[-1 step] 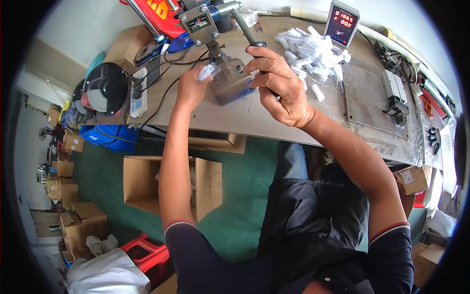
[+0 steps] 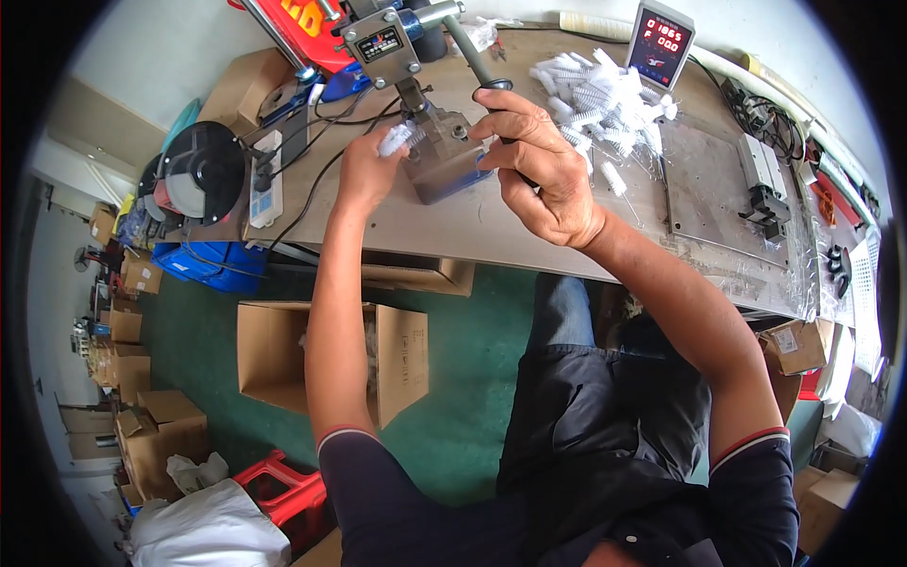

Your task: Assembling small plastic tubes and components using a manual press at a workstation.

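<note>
My left hand (image 2: pixel 367 170) is closed on a small white bristle brush (image 2: pixel 395 140) and keeps it at the working end of a bench-top hand press (image 2: pixel 383 47). Below its ram, the metal fixture (image 2: pixel 442 132) sits on a blue-edged base (image 2: pixel 449 180). With curled fingers, my right hand (image 2: pixel 543 175) grips the press lever (image 2: pixel 469 47) by its dark handle, part of which the fingers hide. Beyond that hand lies a heap of white brushes (image 2: pixel 605 99) with thin wire stems. One loose brush (image 2: pixel 616 180) rests nearer the table's front edge.
A counter with a red display (image 2: pixel 659 45) stands behind the heap. At right are a metal plate (image 2: pixel 709 198) and a clamp-like block (image 2: pixel 763 184). A black round reel (image 2: pixel 200 175) and cables occupy the left. Under the bench stands an open carton (image 2: pixel 404 364); a red stool (image 2: pixel 283 487) is nearby.
</note>
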`<state>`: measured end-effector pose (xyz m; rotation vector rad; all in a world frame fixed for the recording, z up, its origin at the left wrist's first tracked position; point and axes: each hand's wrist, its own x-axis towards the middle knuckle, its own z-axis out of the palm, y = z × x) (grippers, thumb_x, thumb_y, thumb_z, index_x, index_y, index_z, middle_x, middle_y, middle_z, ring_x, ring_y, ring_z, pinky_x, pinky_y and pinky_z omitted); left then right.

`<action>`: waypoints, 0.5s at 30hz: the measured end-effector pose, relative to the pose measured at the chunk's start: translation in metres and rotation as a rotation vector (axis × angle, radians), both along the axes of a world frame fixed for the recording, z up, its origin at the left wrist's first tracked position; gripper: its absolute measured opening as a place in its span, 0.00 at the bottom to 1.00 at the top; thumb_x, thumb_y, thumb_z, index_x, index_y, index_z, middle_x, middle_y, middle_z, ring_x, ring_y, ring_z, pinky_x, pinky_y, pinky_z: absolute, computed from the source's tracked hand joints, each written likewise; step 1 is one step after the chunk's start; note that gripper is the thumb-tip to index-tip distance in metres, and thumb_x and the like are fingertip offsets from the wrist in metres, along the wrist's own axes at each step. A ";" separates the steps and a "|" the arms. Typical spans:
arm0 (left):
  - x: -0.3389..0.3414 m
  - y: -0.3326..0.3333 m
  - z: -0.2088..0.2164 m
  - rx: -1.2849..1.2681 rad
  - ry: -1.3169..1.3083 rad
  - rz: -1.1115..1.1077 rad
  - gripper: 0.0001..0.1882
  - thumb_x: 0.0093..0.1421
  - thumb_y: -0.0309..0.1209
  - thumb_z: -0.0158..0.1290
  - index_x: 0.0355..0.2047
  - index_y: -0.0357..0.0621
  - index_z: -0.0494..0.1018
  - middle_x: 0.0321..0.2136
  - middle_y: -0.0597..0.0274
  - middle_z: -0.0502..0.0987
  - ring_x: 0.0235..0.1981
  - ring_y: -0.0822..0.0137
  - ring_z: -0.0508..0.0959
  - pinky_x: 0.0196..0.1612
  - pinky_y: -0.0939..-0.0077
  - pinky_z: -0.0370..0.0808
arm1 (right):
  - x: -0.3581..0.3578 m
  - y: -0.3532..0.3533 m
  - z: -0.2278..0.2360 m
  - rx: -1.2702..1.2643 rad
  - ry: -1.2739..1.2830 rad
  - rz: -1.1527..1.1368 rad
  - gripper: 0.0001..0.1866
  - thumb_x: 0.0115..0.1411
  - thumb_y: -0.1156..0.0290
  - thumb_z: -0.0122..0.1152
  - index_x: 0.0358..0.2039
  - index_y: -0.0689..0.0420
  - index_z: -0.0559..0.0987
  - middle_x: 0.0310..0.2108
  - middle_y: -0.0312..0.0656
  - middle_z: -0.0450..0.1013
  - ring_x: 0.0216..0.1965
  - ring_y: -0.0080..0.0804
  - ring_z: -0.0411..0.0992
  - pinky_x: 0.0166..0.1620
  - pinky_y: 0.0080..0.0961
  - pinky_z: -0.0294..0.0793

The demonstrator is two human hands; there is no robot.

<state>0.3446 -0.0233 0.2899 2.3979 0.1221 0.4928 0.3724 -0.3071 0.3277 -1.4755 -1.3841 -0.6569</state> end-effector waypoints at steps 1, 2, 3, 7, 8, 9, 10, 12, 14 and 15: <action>0.002 -0.005 0.007 -0.022 0.001 -0.001 0.08 0.64 0.26 0.59 0.42 0.36 0.81 0.28 0.63 0.82 0.30 0.75 0.76 0.38 0.74 0.73 | 0.005 -0.001 -0.006 0.002 -0.001 -0.010 0.10 0.44 0.86 0.54 0.28 0.63 0.79 0.48 0.47 0.75 0.65 0.54 0.67 0.62 0.46 0.71; 0.004 -0.010 0.007 -0.050 0.007 -0.009 0.08 0.65 0.26 0.59 0.42 0.36 0.81 0.28 0.65 0.82 0.30 0.75 0.76 0.39 0.74 0.73 | 0.010 0.001 -0.021 -0.005 -0.022 -0.043 0.09 0.44 0.86 0.55 0.28 0.63 0.79 0.48 0.47 0.75 0.66 0.54 0.66 0.63 0.46 0.71; 0.005 -0.010 0.001 -0.054 0.009 -0.026 0.08 0.65 0.26 0.59 0.42 0.36 0.81 0.28 0.65 0.82 0.30 0.75 0.76 0.39 0.74 0.73 | 0.015 0.000 -0.033 -0.011 -0.045 -0.077 0.09 0.44 0.85 0.56 0.28 0.63 0.79 0.49 0.47 0.75 0.67 0.54 0.65 0.64 0.47 0.71; 0.012 -0.004 0.004 -0.104 0.055 -0.014 0.08 0.65 0.25 0.58 0.43 0.36 0.81 0.30 0.67 0.82 0.32 0.76 0.76 0.40 0.75 0.73 | 0.016 0.005 -0.038 -0.018 -0.063 -0.066 0.07 0.47 0.84 0.58 0.29 0.63 0.76 0.50 0.48 0.74 0.69 0.56 0.62 0.65 0.46 0.72; 0.010 0.001 0.001 -0.119 0.055 -0.007 0.09 0.64 0.25 0.58 0.43 0.38 0.82 0.29 0.64 0.82 0.31 0.74 0.77 0.40 0.74 0.74 | 0.012 0.002 -0.037 -0.063 -0.042 -0.054 0.06 0.49 0.85 0.57 0.29 0.63 0.75 0.52 0.47 0.73 0.70 0.54 0.61 0.65 0.44 0.72; 0.009 0.005 0.000 -0.135 0.054 -0.001 0.09 0.62 0.25 0.57 0.42 0.39 0.82 0.28 0.61 0.82 0.31 0.73 0.78 0.39 0.73 0.74 | 0.010 0.002 -0.034 -0.053 -0.052 -0.065 0.06 0.49 0.85 0.57 0.29 0.63 0.75 0.52 0.47 0.73 0.70 0.54 0.61 0.65 0.44 0.72; 0.012 0.006 -0.002 -0.103 0.082 0.021 0.09 0.63 0.25 0.57 0.43 0.38 0.82 0.28 0.63 0.82 0.31 0.74 0.78 0.40 0.74 0.74 | 0.009 0.000 -0.033 -0.060 -0.055 -0.078 0.06 0.50 0.85 0.57 0.29 0.63 0.76 0.53 0.46 0.73 0.70 0.53 0.60 0.65 0.43 0.72; 0.014 0.006 -0.003 -0.137 0.080 -0.004 0.10 0.65 0.24 0.57 0.45 0.37 0.81 0.31 0.65 0.82 0.33 0.74 0.78 0.41 0.75 0.74 | 0.005 -0.004 -0.030 -0.068 -0.068 -0.111 0.06 0.51 0.85 0.56 0.29 0.62 0.77 0.54 0.45 0.72 0.71 0.51 0.59 0.65 0.42 0.72; 0.013 0.007 -0.007 -0.207 0.088 0.008 0.12 0.67 0.24 0.56 0.49 0.35 0.80 0.34 0.65 0.82 0.35 0.74 0.79 0.42 0.75 0.75 | -0.004 -0.010 -0.023 -0.086 -0.067 -0.101 0.09 0.49 0.86 0.56 0.31 0.62 0.78 0.54 0.47 0.72 0.70 0.54 0.60 0.65 0.44 0.73; 0.011 0.006 -0.007 -0.208 0.078 -0.006 0.12 0.67 0.24 0.56 0.49 0.35 0.80 0.34 0.65 0.82 0.35 0.74 0.79 0.42 0.75 0.75 | -0.007 -0.015 -0.019 -0.107 -0.058 -0.079 0.12 0.47 0.87 0.56 0.33 0.62 0.80 0.53 0.49 0.73 0.69 0.57 0.61 0.64 0.45 0.74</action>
